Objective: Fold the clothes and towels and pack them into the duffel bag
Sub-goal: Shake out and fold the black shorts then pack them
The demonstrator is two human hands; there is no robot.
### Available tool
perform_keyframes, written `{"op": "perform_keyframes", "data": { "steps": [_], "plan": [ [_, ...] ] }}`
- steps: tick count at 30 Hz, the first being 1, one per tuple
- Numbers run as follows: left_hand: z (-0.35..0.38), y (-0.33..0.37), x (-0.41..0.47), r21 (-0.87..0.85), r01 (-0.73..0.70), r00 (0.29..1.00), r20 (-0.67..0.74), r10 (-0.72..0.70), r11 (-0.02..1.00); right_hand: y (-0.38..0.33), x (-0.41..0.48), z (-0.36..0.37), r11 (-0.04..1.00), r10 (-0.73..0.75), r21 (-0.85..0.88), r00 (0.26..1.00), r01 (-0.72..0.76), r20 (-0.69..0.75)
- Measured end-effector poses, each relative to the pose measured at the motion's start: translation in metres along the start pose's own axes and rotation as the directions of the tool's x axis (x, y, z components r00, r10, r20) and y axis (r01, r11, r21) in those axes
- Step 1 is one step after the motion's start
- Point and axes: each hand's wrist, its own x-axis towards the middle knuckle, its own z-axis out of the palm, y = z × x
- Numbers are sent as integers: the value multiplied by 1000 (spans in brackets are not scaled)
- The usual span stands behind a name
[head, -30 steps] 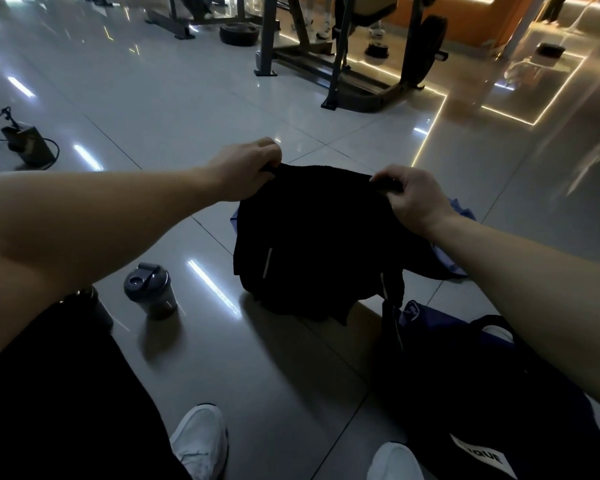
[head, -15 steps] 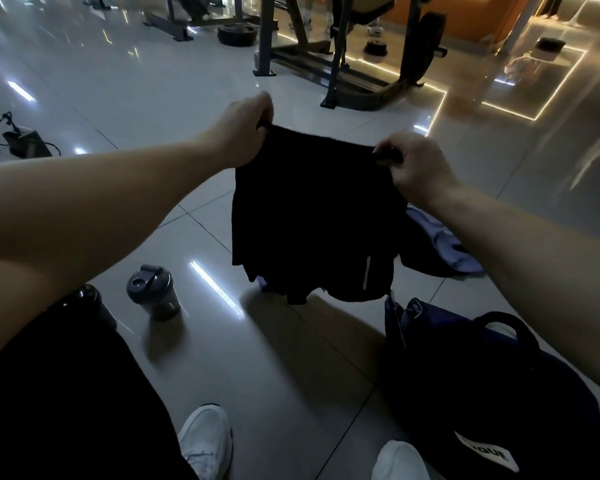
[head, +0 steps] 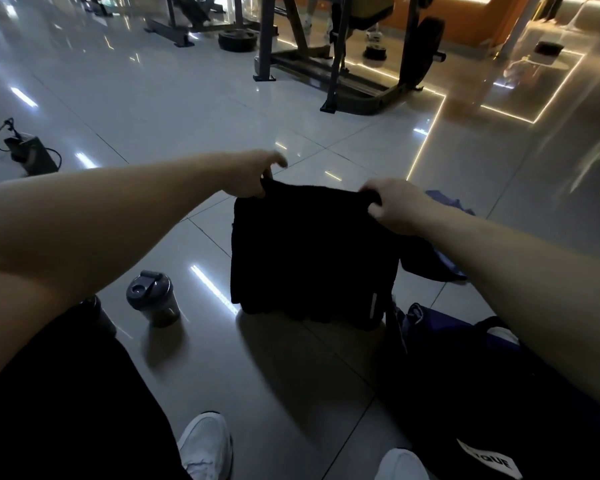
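A black garment (head: 312,251) hangs flat in front of me, its lower edge touching the tiled floor. My left hand (head: 250,178) pinches its top left corner. My right hand (head: 392,206) grips the top right corner. The dark duffel bag (head: 499,393) with a white label lies on the floor at the lower right, under my right forearm. A blue cloth (head: 444,202) and more dark fabric lie on the floor behind the garment, partly hidden by it.
A grey shaker bottle (head: 153,299) stands on the floor to the left. My white shoes (head: 205,445) show at the bottom edge. A dark charger with a cable (head: 28,154) lies far left. Gym machines (head: 343,57) stand at the back.
Both hands lifted the black garment off the floor, held it up spread out, and have now lowered it so its hem meets the floor.
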Motion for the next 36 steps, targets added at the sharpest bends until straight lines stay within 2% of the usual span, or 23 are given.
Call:
{"op": "perform_keyframes", "data": {
  "steps": [3,11,14,16,19,22,26,33,36],
  "plan": [
    [10,3,-4,166,8,992,120,-28,986,-2,-4,8,1000,12,-16,998,-11,57],
    [35,22,-13,286,-45,960,278,-39,957,-9,-6,18,999,9,48,999,-11,44],
    [45,21,-12,260,-14,937,341,-79,965,-11,-7,17,992,37,118,999,-39,21],
    [48,20,-12,118,19,934,353,-60,993,-12,-6,15,983,51,173,999,-53,13],
    [53,22,-12,-102,88,953,299,-54,991,-14,-6,15,969,58,241,998,-59,9],
    [62,26,-8,-149,117,981,171,-91,982,-15,-7,15,950,58,307,998,-62,19],
    [71,31,-5,-281,122,992,72,-106,952,-12,-8,15,936,62,344,997,-75,51],
    [70,47,0,-293,72,993,-69,-96,953,-8,-13,18,953,-9,303,995,-20,95],
    [74,49,2,-186,47,987,-141,-74,982,-7,-13,22,981,11,193,1000,-15,25]
  ]
}}
